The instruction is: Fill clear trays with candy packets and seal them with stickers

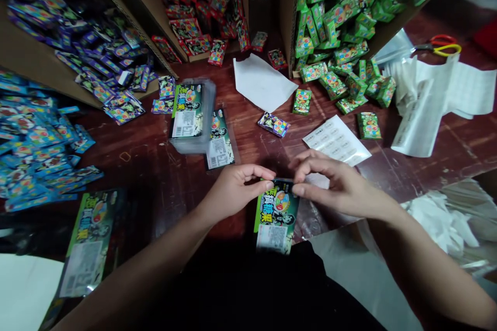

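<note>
A green and black printed candy packet (276,214) hangs upright at the table's near edge, close to my body. My left hand (243,186) pinches its top left corner between thumb and fingers. At the top right corner, the thumb and fingers of my right hand (330,181) are closed on the packet's edge. Beyond my hands lie a small purple candy box (274,124) and a sheet of printed stickers (337,140). A stack of clear printed packets (189,116) stands farther left, with a single packet (219,142) beside it.
Cardboard boxes hold purple boxes (97,51), red boxes (194,5) and green boxes (334,10) along the back. Blue boxes (39,139) are heaped at left. White backing paper (264,81) lies mid-table; scissors (442,46) and label strips (423,98) are at right.
</note>
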Motion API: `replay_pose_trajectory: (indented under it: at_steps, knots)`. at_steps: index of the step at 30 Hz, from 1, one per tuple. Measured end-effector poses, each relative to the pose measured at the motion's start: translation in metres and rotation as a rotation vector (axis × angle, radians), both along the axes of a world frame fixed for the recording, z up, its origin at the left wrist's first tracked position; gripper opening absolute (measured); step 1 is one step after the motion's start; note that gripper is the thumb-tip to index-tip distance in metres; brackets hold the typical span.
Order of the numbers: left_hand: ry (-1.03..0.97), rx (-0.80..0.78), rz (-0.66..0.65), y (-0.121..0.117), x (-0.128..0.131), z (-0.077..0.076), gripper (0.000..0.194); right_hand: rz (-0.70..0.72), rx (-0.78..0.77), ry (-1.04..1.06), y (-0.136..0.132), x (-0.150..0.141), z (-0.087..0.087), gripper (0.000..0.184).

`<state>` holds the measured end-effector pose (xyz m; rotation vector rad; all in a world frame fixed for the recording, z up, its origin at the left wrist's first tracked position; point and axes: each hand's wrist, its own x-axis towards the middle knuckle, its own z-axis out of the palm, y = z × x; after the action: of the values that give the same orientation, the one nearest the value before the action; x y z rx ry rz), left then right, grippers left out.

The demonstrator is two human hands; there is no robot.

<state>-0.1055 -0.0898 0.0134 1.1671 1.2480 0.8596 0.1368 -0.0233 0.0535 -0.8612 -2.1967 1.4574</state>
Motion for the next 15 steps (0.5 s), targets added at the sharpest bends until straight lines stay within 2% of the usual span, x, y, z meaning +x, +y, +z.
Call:
replay_pose_trajectory:
  at_steps: [1,3,5,8,10,12,15]
  knots:
    - [0.006,0.003,-0.004,0.000,0.001,0.001,0.013,0.058,0.027,-0.046,0.002,-0.004,0.002,0.006]
    - [0.016,0.016,-0.012,-0.001,0.003,0.001,0.013,0.088,0.105,-0.129,0.004,-0.011,0.002,0.006]
    - [0.018,0.031,-0.007,-0.002,0.004,0.002,0.013,0.052,0.180,-0.198,0.003,-0.015,-0.004,0.012]
    - [0.008,0.037,0.029,-0.006,0.004,0.002,0.014,-0.029,0.298,-0.181,-0.004,-0.014,-0.014,0.031]
    - [-0.011,0.043,0.060,-0.012,0.003,0.002,0.016,-0.036,0.384,-0.144,-0.011,-0.012,-0.020,0.026]
    - [-0.031,0.060,0.074,-0.019,0.001,-0.001,0.019,0.015,0.433,-0.135,-0.015,-0.009,-0.029,0.014]
    - [-0.037,0.092,0.085,-0.032,-0.009,-0.009,0.028,0.126,0.394,-0.128,-0.012,-0.015,-0.047,0.022]
